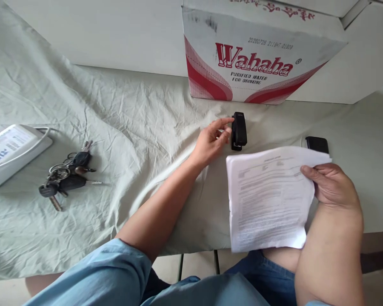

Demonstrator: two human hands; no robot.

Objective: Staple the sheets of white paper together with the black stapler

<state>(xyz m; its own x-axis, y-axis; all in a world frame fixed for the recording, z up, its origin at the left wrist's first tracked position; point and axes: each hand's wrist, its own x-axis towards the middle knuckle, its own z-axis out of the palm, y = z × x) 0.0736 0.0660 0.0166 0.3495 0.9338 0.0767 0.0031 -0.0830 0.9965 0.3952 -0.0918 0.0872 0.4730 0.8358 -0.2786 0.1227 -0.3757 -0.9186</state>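
A black stapler (239,129) stands on the cloth in front of the large carton. My left hand (213,140) is at its left side, index finger stretched out and its tip at the stapler's edge. The thumb points toward the stapler too, and the other fingers are curled; the hand has not closed around it. In my right hand (336,185) is a stack of printed papers (271,204), pinched at the upper right with the thumb on top. The papers hang tilted over the table's front edge, above my lap. Their print is too blurred to read.
A red and white Wahaha water carton (258,55) stands at the back. Behind the papers lies a small black object (317,144), partly hidden. A bunch of keys (68,172) and a white device with a cable (15,148) are on the left. The green cloth (140,114) is wrinkled.
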